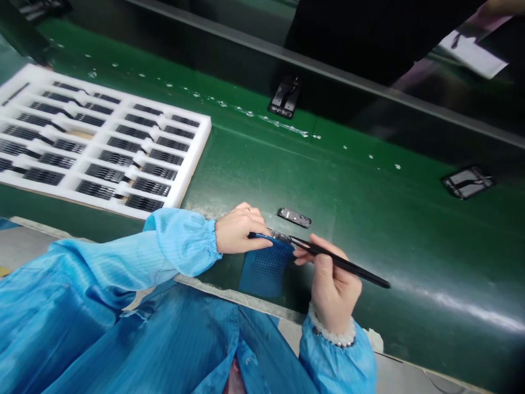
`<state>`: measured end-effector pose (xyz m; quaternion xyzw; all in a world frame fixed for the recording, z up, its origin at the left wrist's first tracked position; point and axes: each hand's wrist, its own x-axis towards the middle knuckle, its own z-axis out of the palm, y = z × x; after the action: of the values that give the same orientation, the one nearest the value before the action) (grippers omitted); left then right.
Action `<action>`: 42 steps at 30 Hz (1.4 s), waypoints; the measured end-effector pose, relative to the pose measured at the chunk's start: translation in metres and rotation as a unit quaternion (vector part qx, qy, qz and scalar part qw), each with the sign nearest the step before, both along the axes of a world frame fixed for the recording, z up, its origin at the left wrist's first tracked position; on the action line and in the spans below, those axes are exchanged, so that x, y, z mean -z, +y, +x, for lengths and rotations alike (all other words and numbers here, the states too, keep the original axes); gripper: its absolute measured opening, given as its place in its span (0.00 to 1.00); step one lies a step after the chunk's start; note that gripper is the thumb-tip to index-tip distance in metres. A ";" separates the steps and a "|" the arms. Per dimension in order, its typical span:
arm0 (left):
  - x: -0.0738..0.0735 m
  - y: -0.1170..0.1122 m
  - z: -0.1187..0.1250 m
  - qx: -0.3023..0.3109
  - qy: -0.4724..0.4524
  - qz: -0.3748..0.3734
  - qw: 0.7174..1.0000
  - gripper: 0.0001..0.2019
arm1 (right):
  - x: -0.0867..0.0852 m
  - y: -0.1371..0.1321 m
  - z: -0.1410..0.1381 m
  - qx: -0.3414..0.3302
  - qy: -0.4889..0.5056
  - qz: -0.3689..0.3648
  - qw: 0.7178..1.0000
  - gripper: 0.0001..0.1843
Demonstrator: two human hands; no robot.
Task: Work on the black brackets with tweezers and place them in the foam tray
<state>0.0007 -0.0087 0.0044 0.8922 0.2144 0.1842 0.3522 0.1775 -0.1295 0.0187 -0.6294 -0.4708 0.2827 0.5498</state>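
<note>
My left hand (239, 229) is closed on the left part of a thin phone assembly (280, 236) with a blue edge, near the table's front edge. Between the fingers of my right hand (335, 284) is a pair of black tweezers (356, 267), its tips touching or very close to the right end of the assembly. Under and in front of the assembly lies a blue perforated mat (262, 273). A narrow black part with small metal spots (294, 217) rests on the green table just beyond my hands. My left fingers hide much of the assembly.
A white foam tray (196, 164) holding rows of black flat parts stands at the left. Two black phone screen assemblies (284, 97) (468, 181) lie farther back, near a dark rail (353, 76). Part of another person's arm (498, 8) shows at top right.
</note>
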 end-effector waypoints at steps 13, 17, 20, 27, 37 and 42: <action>0.001 -0.001 -0.001 0.040 -0.016 0.020 0.999 0.10 | 0.005 0.001 0.005 -0.118 -0.016 -0.038 0.992 0.13; 0.001 -0.001 -0.002 0.044 -0.010 0.021 0.999 0.10 | 0.003 0.003 0.005 -0.125 -0.025 -0.036 0.991 0.13; 0.002 -0.001 -0.002 0.044 -0.008 0.023 0.999 0.11 | 0.002 0.004 0.005 -0.131 -0.028 -0.034 0.990 0.13; 0.001 -0.001 -0.002 0.043 -0.013 0.026 0.999 0.11 | 0.003 0.005 0.005 -0.141 -0.030 -0.032 0.989 0.12; 0.002 0.000 -0.002 0.042 -0.009 0.029 0.999 0.12 | 0.004 0.005 0.006 -0.150 -0.028 -0.027 0.988 0.12; 0.001 0.000 -0.002 0.040 -0.001 0.029 0.999 0.12 | 0.006 0.002 0.008 -0.123 0.001 -0.031 0.992 0.10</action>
<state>-0.0014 -0.0091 0.0035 0.9097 0.1728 0.1773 0.3333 0.1856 -0.1271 0.0129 -0.5835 -0.5352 0.3630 0.4913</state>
